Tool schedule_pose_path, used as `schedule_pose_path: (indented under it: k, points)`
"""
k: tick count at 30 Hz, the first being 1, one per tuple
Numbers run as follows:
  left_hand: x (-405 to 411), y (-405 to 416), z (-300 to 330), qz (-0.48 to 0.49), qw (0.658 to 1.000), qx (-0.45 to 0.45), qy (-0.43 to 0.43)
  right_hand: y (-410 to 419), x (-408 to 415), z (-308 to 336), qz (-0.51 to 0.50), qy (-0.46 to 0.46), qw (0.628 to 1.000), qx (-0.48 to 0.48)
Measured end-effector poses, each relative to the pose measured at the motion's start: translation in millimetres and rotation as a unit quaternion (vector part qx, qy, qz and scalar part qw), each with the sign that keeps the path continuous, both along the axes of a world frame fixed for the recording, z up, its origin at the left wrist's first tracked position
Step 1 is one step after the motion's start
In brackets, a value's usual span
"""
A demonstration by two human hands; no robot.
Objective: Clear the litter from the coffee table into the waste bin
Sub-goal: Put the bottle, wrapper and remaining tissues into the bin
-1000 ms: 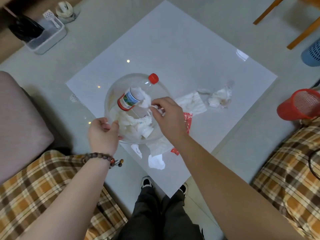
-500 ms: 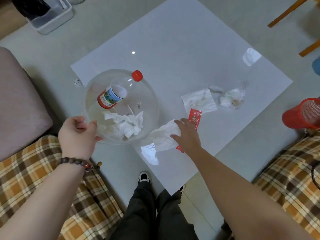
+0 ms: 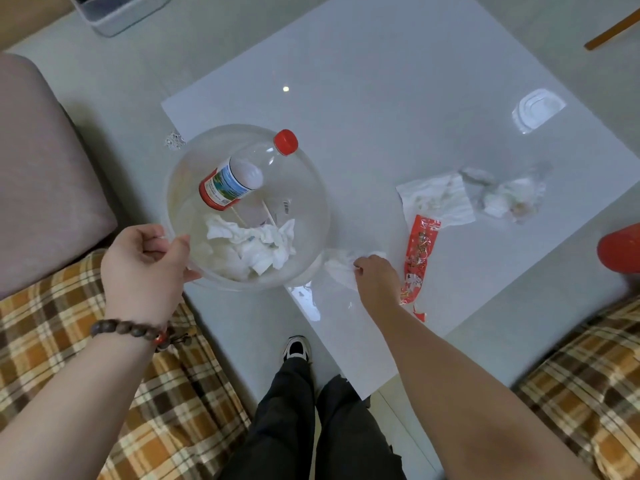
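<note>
A clear round waste bin (image 3: 311, 188) hangs over the near-left corner of the white coffee table (image 3: 381, 81). My left hand (image 3: 145, 261) grips its near rim. Inside lie a plastic bottle (image 3: 235, 178) with a red cap, two thin sticks and crumpled tissues (image 3: 256, 244). My right hand (image 3: 375, 277) pinches a crumpled white tissue (image 3: 341, 266) lying on the table just right of the bin. A red snack wrapper (image 3: 419, 258) lies beside that hand. Farther right sit a flat tissue (image 3: 438, 199) and a crumpled clear wrapper with tissue (image 3: 509, 197).
A red mesh basket (image 3: 620, 251) stands on the floor at the right edge. Plaid cushions (image 3: 69, 341) flank my legs on both sides, and a mauve seat (image 3: 38, 174) is at the left. A grey tray (image 3: 121, 12) sits on the floor at the top left.
My right hand left the bin, dropped to the table and closed on the crumpled tissue beside it. The left hand moved the bin to the left.
</note>
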State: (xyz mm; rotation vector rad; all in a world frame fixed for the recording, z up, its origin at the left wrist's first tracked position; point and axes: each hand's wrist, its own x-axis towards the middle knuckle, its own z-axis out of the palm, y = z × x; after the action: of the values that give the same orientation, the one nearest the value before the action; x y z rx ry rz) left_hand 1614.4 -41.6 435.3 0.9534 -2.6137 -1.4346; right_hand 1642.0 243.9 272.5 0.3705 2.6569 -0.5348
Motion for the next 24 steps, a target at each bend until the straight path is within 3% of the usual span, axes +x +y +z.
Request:
schedule_pose_path:
  k: [4,8,10,13,16,21,24]
  points:
    - [-1.3,0.7,10.2,-0.008,1.000,-0.027,-0.012,-4.8,-2.4,52.9,-0.039,0.052,0.996,-0.057]
    - [0.3,6.3,26.7,-0.027,0.996,-0.085,-0.010,-13.7,-1.7,127.9,-0.074,0.184,0.974,-0.112]
    - [1.8,8.6,35.0,-0.038,0.996,-0.075,-0.012,-24.8,-6.4,165.2,-0.084,0.263,0.948,-0.156]
    - [5.4,13.4,43.6,-0.038,0.999,-0.029,-0.009,-48.6,-20.1,205.7,-0.067,0.309,0.929,-0.192]
    - [10.3,21.7,48.3,-0.043,0.999,0.007,0.003,-74.4,-35.2,220.9,-0.029,0.281,0.934,-0.217]
    - [14.9,30.9,52.4,-0.047,0.998,0.037,0.014,-100.4,-43.5,209.7,0.058,0.103,0.970,-0.211]
    - [12.6,30.8,53.4,-0.050,0.998,0.041,0.008,-87.3,-33.4,204.5,0.024,0.142,0.963,-0.226]
